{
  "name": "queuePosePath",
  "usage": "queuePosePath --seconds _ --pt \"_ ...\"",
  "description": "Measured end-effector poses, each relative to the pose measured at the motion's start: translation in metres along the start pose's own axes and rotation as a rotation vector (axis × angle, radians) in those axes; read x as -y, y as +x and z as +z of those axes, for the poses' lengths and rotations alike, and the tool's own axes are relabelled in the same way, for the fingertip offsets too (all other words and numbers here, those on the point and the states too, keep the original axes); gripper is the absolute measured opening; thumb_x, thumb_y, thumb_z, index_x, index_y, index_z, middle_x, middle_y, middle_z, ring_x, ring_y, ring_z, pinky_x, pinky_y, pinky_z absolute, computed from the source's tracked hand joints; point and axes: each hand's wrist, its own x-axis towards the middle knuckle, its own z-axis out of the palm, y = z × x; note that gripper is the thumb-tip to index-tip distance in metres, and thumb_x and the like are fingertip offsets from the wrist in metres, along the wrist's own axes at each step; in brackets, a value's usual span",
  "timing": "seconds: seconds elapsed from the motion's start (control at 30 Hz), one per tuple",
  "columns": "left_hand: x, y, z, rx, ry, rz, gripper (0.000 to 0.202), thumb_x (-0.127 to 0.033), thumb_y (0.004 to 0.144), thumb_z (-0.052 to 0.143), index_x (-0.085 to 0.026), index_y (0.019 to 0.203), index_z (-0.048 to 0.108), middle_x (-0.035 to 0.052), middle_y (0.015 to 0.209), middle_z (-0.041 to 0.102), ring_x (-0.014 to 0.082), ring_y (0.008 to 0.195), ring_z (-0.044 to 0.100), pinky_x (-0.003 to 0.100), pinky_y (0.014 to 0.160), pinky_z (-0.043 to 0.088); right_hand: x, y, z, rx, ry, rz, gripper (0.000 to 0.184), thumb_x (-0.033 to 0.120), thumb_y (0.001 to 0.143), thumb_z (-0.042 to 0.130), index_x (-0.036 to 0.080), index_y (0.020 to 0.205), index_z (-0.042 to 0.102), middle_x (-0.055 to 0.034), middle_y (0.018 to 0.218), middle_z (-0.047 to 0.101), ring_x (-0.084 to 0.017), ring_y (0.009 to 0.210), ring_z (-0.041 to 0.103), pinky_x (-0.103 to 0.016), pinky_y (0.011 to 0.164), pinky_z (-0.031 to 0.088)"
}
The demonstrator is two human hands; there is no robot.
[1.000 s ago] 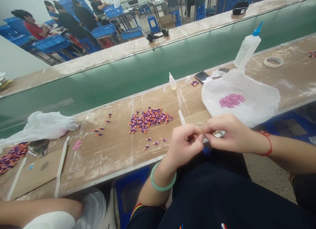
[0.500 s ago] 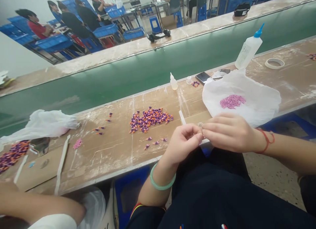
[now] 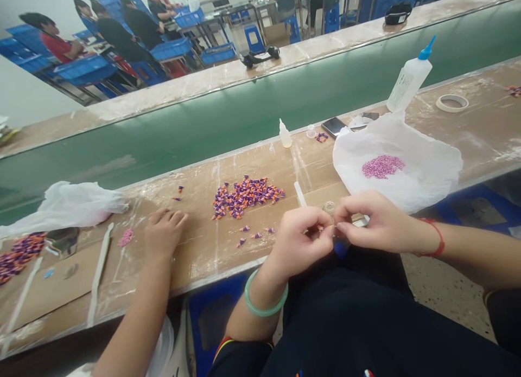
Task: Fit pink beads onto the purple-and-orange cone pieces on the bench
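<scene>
In front of my lap, at the table's edge, my two hands meet at the fingertips. My left hand [image 3: 303,238], with a green bangle on the wrist, is closed in a pinch on something small, mostly covered by the fingers. Thumb and forefinger of my right hand [image 3: 376,222] are pinched right beside it; what they grip is too small to make out. Just behind the fingertips is a small clear round container [image 3: 329,206]. Left of my hands lies a pile of small purple-and-orange pieces [image 3: 248,197], with several loose ones [image 3: 256,236] nearer me.
Pink beads [image 3: 382,166] lie on a white plastic sheet [image 3: 435,154] at right. Behind stand a small dropper bottle [image 3: 285,135] and a large blue-tipped bottle [image 3: 409,84], near a phone [image 3: 334,127] and a tape roll [image 3: 452,103]. A co-worker's hand [image 3: 165,230] rests at left.
My right hand has turned from stretched fingers to a pinch beside my left fingertips. A co-worker's hand has reached onto the table at left, over the loose pieces there.
</scene>
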Motion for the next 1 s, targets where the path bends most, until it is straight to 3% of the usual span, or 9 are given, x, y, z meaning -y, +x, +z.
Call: queuePosePath --seconds 0.17,0.33,0.5,0.67,0.83,1.0 --pt "0.004 -0.002 -0.003 0.035 -0.159 -0.148 0.018 -0.021 0.082 0.06 -0.017 0.065 0.056 -0.0022 0.058 0.052 0.0086 0.052 0.042 0.021 0.051 0.035 -0.002 0.003 0.002 -0.028 -0.007 -0.047 0.013 0.009 0.079 0.055 0.017 0.07 0.055 0.0037 0.062 0.058 -0.008 0.057 0.053 -0.018 0.056 0.042" --pt "0.028 -0.016 -0.012 -0.112 -0.369 -0.288 0.024 -0.04 0.088 0.067 -0.017 0.084 0.064 -0.0005 0.067 0.055 0.01 0.058 0.047 0.022 0.053 0.037 -0.012 0.015 -0.008 0.041 -0.106 -0.092 0.016 0.011 0.081 0.051 0.019 0.068 0.047 0.0049 0.059 0.05 -0.008 0.054 0.045 -0.019 0.054 0.037" --pt "0.059 -0.039 -0.017 -0.22 -0.424 -0.415 0.032 -0.046 0.082 0.075 -0.016 0.08 0.064 -0.0028 0.062 0.054 0.0072 0.052 0.043 0.02 0.049 0.035 -0.04 0.036 -0.015 0.262 -0.576 -0.079 0.02 0.013 0.079 0.051 0.019 0.062 0.042 0.004 0.055 0.043 -0.009 0.052 0.034 -0.024 0.053 0.026" --pt "0.068 -0.053 -0.014 -0.219 -0.432 -0.551 0.036 -0.047 0.076 0.08 -0.015 0.077 0.062 -0.0028 0.058 0.058 0.0083 0.049 0.052 0.019 0.048 0.042 -0.048 0.056 -0.007 0.55 -1.012 -0.033 0.024 0.02 0.088 0.051 0.016 0.066 0.057 -0.0033 0.058 0.056 -0.013 0.051 0.04 -0.03 0.054 0.019" --pt "0.068 -0.054 -0.014 -0.214 -0.486 -0.6 0.033 -0.041 0.071 0.084 -0.014 0.078 0.067 0.0006 0.062 0.066 0.012 0.054 0.063 0.021 0.051 0.051 -0.043 0.064 0.003 0.715 -1.122 -0.029 0.023 0.016 0.088 0.05 0.013 0.071 0.065 -0.0075 0.063 0.064 -0.016 0.054 0.053 -0.032 0.053 0.017" --pt "0.071 -0.053 -0.013 -0.233 -0.573 -0.602 0.033 -0.039 0.066 0.088 -0.014 0.079 0.071 0.0034 0.068 0.071 0.0143 0.058 0.068 0.024 0.056 0.058 -0.044 0.064 0.001 0.654 -1.109 -0.032 0.023 0.017 0.088 0.052 0.014 0.068 0.063 -0.007 0.06 0.063 -0.016 0.052 0.05 -0.031 0.053 0.017"
